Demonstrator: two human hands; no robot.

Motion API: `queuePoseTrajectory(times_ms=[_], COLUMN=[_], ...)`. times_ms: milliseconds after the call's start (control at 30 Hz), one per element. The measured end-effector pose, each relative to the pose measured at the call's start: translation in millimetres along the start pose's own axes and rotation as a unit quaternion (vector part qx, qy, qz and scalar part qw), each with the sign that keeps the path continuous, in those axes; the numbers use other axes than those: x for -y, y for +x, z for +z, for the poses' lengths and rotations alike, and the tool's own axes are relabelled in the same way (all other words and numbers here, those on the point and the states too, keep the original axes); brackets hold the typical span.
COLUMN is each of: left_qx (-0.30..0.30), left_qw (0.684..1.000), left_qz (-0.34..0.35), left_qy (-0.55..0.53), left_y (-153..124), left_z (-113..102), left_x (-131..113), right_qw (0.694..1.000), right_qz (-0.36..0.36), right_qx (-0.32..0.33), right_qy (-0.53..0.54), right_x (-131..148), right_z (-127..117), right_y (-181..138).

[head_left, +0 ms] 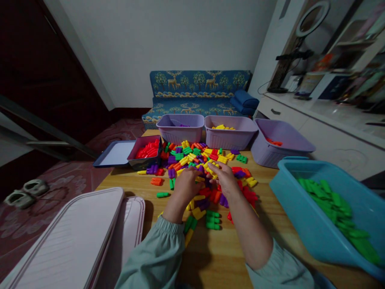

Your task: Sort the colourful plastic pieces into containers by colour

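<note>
Plastic bullet-shaped toy blocks in red, yellow, green, purple and orange form a heap (192, 154) on the wooden table. My left hand (187, 184) is over the middle of the heap, its fingers curled down among the blocks. What it grips is mostly hidden; some yellow shows beside its fingertips. Close by on the right, my right hand (226, 181) has its fingers closed around yellow blocks (213, 170). Nearer me lie a joined green block group (213, 220) and a single green block (163, 195).
Purple bins stand behind the heap: left (180, 134), middle with yellow blocks (230, 138), right with orange-red ones (267, 154). A blue bin (296, 212) holds green blocks. A dark box (144, 163) holds red blocks. Pale lids (75, 237) lie at left.
</note>
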State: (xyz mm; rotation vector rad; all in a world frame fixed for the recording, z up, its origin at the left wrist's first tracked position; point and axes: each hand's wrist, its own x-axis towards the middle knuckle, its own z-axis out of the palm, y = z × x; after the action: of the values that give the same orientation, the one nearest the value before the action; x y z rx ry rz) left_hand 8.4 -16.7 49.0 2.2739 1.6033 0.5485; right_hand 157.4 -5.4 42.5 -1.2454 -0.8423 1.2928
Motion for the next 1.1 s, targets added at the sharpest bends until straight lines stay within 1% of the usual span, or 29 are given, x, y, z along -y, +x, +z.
queuePoseTrajectory(times_ms=[67,133,200,333,400,467,567,633,667,733,800,833,867,933,967,1000,1033,1100], left_qx=[0.017,0.017,0.000,-0.057,-0.072,-0.059,-0.018,-0.014,-0.027,-0.081,-0.150,-0.174,-0.185,-0.174,-0.162,-0.152,-0.146,-0.142], left_qw=[1.000,0.999,0.999,0.994,0.992,0.993,0.996,0.996,0.996,0.990,0.969,0.950,0.923,0.856,0.823,0.797,0.779,0.765], left_qz=[-0.002,-0.014,-0.029,-0.090,-0.107,-0.100,-0.081,-0.082,-0.087,-0.104,-0.129,-0.139,-0.148,-0.160,-0.164,-0.170,-0.176,-0.186], left_qy=[0.026,0.040,0.039,0.016,0.009,0.001,-0.012,-0.013,-0.017,-0.051,-0.147,-0.221,-0.303,-0.461,-0.519,-0.559,-0.583,-0.600], left_y=[-1,-3,-2,1,2,1,0,0,1,4,8,11,13,16,17,18,18,18], left_z=[5,8,10,8,6,7,12,15,16,17,17,17,17,18,19,19,20,19], left_x=[-2,-1,0,3,5,7,10,11,12,15,19,20,21,21,20,18,16,12], right_qw=[1.000,1.000,1.000,1.000,1.000,1.000,1.000,1.000,1.000,1.000,0.999,0.998,0.998,0.997,0.997,0.997,0.997,0.997], right_qz=[-0.002,-0.001,0.001,0.010,0.010,0.012,0.021,0.020,0.020,0.026,0.035,0.038,0.039,0.036,0.032,0.026,0.021,0.012], right_qx=[-0.004,-0.006,-0.007,0.004,0.001,-0.006,-0.009,-0.005,-0.001,0.009,0.028,0.038,0.048,0.060,0.060,0.057,0.053,0.049], right_qy=[0.003,0.007,0.010,0.012,0.010,0.010,0.007,0.004,0.002,-0.004,-0.016,-0.022,-0.028,-0.040,-0.046,-0.052,-0.057,-0.065], right_x=[-1,-3,-3,-4,-4,-6,-7,-7,-7,-6,-6,-6,-6,-6,-6,-7,-8,-9], right_z=[0,0,0,0,0,1,3,2,2,1,2,3,4,7,9,10,12,13], right_y=[0,1,1,1,1,2,2,2,2,1,0,-1,-2,-4,-5,-6,-7,-7])
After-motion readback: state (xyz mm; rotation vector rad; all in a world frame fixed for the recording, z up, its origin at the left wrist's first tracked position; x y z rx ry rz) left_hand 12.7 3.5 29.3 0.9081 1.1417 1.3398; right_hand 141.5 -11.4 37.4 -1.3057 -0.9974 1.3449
